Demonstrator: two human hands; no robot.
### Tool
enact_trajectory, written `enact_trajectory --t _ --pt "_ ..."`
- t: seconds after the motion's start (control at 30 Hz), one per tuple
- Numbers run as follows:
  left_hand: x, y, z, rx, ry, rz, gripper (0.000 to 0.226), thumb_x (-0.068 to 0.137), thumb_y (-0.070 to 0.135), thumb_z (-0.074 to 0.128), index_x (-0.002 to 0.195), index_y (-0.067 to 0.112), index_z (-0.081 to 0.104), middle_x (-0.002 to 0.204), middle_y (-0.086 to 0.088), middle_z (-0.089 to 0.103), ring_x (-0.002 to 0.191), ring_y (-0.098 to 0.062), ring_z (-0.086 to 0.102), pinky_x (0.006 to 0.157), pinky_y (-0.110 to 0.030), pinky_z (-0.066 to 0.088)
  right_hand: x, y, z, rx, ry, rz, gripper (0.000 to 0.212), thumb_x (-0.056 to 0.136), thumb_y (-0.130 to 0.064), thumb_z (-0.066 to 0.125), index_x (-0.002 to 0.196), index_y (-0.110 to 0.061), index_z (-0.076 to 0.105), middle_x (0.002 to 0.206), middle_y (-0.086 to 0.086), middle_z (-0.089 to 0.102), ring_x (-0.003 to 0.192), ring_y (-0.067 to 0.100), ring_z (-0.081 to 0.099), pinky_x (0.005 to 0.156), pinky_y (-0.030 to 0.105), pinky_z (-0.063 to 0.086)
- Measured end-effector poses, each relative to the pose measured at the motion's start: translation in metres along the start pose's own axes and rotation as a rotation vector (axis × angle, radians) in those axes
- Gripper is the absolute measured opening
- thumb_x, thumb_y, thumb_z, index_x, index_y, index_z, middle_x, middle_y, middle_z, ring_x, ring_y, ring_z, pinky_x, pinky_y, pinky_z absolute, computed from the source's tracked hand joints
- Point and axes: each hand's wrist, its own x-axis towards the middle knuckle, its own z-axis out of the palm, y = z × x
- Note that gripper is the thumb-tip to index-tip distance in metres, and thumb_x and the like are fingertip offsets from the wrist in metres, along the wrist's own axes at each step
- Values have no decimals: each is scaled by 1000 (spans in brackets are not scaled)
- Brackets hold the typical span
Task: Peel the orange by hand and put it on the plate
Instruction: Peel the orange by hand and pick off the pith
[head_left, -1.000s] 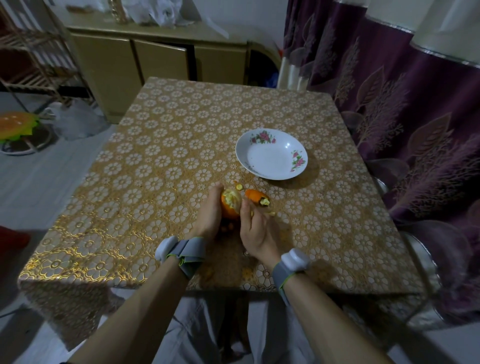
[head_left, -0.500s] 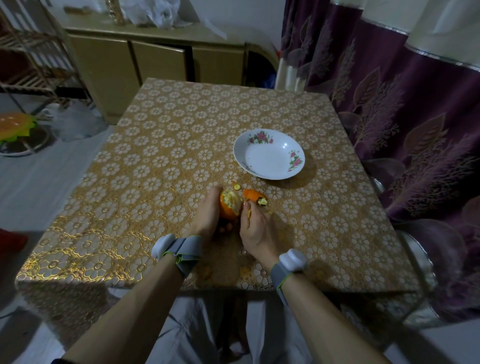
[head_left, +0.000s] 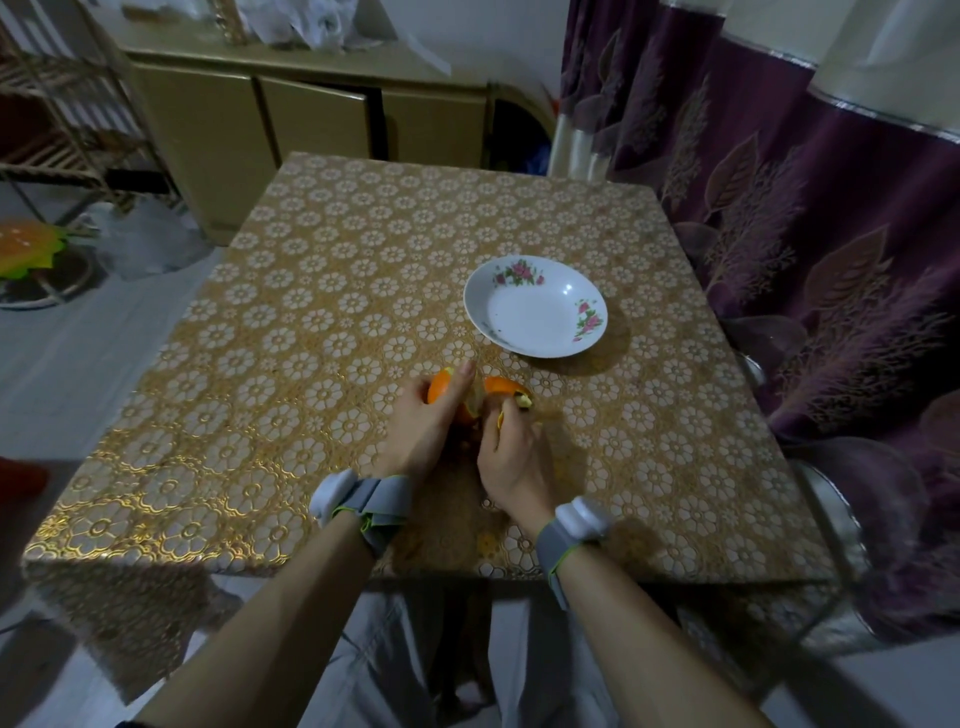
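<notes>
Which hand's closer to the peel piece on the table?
Right. The right hand is on the near side of the peel piece, fingers nearly at it; the left hand holds the orange to its left.

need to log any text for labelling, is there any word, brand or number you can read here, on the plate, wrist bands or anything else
No readable text anywhere in this view.
plate: only pink flower prints, no words.
left wrist band and right wrist band: plain white and grey, no marking visible.
tablecloth: flower pattern only.
orange: no sticker visible.
</notes>
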Motion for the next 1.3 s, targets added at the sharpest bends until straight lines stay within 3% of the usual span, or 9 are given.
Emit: enact_trajectory --t 0.1,0.2,0.33,0.5,0.67,0.83,1.07,1.2,1.3 --pt "1 -2 2 80 8 -32 59 81 72 55 112 22 54 100 -3 63 79 -16 67 71 -33 60 0 2 1 -5 29 -4 15 103 -23 36 89 -22 43 62 -8 43 51 4 41 47 24 24" --pt "2 0 2 60 -3 -66 57 89 68 49 112 17 58 85 -4 65 58 -14 63 51 -24 54 0 -2 0 63 74 -27 20 104 -27 35 88 -22 46 61 -8 45 51 6 45 47 21 27" --pt "2 2 3 18 -13 -68 56 91 66 46 112 16 60 78 -5 66 51 -14 60 48 -26 50 1 -7 -8 232 56 23 23 104 -23 40 84 -20 49 61 -9 45 54 5 46 49 18 30" --pt "1 1 2 -3 2 -55 50 97 63 35 119 24 55 107 1 60 90 -13 60 82 -31 47 0 -13 -13 193 -15 14 31 100 -45 43 83 -20 50 60 -7 50 55 4 51 48 16 33" --pt "-5 5 3 36 22 14 44 101 53 38 113 15 56 84 4 57 51 -2 59 40 -10 43 0 -5 -5 63 -34 -5 33 103 -45 27 100 -22 51 75 -1 60 69 20 58 59 28 36" --pt "-6 6 0 137 14 3 43 98 59 37 109 21 54 87 1 58 61 -17 57 53 -28 51 1 -1 -6 -54 -64 -67 20 104 -28 34 96 -17 49 70 4 55 60 24 53 55 30 25" --pt "-6 1 3 41 23 -13 43 97 62 36 104 26 60 106 -8 64 90 -23 62 78 -40 52 7 -4 -10 24 -70 60 24 100 -14 42 119 -10 55 98 13 67 87 29 62 67 26 34" --pt "-6 3 4 -31 -6 -65 42 96 62 39 101 27 61 104 -11 68 81 -24 64 62 -31 50 7 -4 -11 195 29 172 17 103 -22 42 106 -15 58 78 -6 61 68 11 55 62 26 34" --pt "-8 6 -2 -71 -33 -116 57 96 67 32 101 20 65 81 -9 69 60 -19 61 54 -28 48 8 -5 -13 210 66 205 26 98 -22 53 124 -20 56 100 -4 65 91 14 62 71 24 43"
